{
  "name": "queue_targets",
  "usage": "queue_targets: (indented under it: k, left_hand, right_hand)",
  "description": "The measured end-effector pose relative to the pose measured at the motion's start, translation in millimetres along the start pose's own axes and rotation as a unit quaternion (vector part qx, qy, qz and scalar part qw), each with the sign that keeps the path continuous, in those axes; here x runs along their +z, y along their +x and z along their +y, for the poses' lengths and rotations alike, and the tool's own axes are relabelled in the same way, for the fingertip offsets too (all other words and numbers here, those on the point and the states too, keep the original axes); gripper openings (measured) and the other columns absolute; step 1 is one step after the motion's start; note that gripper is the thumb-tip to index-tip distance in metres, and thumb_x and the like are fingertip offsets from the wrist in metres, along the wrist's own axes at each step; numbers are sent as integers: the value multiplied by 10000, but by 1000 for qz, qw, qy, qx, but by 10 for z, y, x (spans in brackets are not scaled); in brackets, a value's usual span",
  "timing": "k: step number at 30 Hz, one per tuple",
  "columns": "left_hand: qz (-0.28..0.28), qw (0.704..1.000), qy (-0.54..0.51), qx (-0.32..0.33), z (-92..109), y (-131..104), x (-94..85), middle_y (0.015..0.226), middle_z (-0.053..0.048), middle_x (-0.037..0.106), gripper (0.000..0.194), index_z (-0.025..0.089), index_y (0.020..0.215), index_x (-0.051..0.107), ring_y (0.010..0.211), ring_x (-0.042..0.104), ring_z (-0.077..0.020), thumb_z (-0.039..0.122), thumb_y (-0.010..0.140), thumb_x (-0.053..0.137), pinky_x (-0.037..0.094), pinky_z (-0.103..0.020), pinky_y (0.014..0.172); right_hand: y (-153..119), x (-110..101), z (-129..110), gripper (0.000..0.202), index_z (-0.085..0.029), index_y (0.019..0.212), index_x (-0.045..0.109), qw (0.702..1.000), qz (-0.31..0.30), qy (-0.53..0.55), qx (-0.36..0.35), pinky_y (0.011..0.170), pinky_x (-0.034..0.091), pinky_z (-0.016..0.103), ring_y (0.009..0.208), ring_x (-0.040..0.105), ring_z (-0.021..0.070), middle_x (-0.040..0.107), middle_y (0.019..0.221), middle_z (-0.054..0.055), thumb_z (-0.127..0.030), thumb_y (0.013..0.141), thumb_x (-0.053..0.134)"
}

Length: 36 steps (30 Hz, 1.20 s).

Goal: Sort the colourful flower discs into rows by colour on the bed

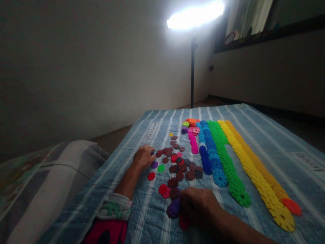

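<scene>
My left hand (143, 157) is closed at the left edge of a loose scatter of notched plastic discs, with a dark purple disc (152, 153) at its fingertips. Just below it lie another purple disc (154, 165), a green disc (161, 168) and a red disc (151, 176). Nearer to me, my right hand (199, 205) has its fingers closed at a small bunch of purple discs (174, 207); its fingertips are partly hidden. Brown discs (182, 167) are spread between the hands. A dark red disc (184, 222) shows beneath the right hand.
Overlapping discs form long rows: pink (193, 144), blue (212, 152), green (230, 166), yellow (254, 176) and orange-yellow (256, 162). An orange-red disc (291, 206) lies at the near right. Striped cloth (137, 132) covers the surface. A lit lamp (195, 16) stands behind.
</scene>
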<state>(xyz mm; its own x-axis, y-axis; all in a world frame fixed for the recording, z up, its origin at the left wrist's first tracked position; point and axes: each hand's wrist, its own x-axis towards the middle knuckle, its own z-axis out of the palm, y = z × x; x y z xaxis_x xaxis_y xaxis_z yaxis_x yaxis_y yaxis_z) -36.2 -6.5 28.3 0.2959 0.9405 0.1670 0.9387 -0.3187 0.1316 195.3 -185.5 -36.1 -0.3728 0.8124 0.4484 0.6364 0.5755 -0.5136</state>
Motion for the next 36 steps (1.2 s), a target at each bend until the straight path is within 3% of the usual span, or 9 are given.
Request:
queue_targets:
  k: [5,11,17,20,22,26,29,36]
  left_hand:
    - [-40,997,49,-42,105,-36,-108,957,-138,667,284,162,971,714,951,628,-284,218,746,551,474,-393,850]
    - [-77,995,21,-67,165,-34,-210,788,-78,680,139,171,757,691,805,641,-244,196,710,563,463,-331,727]
    - [-31,996,14,-87,225,-35,-240,836,-76,698,158,163,813,688,816,644,-222,181,691,591,455,-302,719]
    - [21,999,-15,-47,375,-29,-237,861,-61,685,157,162,816,689,816,635,-197,223,692,615,464,-278,732]
    - [41,998,-44,13,547,-24,-206,844,-45,663,136,166,795,684,802,622,-176,198,686,610,469,-266,746]
    - [52,983,-91,151,975,9,-59,812,-34,626,120,172,783,665,785,592,-161,138,683,609,480,-272,756]
    - [49,971,-91,217,1256,75,70,843,-39,619,145,177,808,646,860,580,-179,103,690,603,481,-302,826]
    - [16,962,-39,271,1553,262,281,965,-77,590,163,167,934,610,980,530,-228,138,783,558,477,-359,872]
  right_hand:
    - [0,8,-11,126,-206,767,573,999,33,9,-4,487,256,217,493,504,84,614,625,-34,-146,810,470]
    - [0,11,1,99,-203,754,548,999,29,-3,-14,472,242,221,483,478,82,590,615,-39,-146,790,476]
    - [-1,28,10,92,-207,732,524,1000,10,-14,-2,452,228,214,472,422,81,533,586,-52,-150,791,484]
    - [8,25,3,98,-207,738,533,1000,11,-15,-5,450,217,223,467,413,82,540,589,-50,-140,787,479]
    - [15,24,-2,103,-207,750,544,1000,6,-15,-3,455,212,230,472,419,83,558,599,-46,-134,788,481]
    - [22,28,-5,101,-204,758,565,1000,13,-22,2,459,204,243,475,440,84,589,614,-39,-128,775,501]
    - [23,34,2,113,-200,752,572,1000,15,-26,-3,461,217,243,474,463,85,604,623,-34,-116,776,501]
    - [39,41,-3,110,-202,728,573,999,-5,-38,6,453,233,250,476,489,95,620,627,-23,-106,753,525]
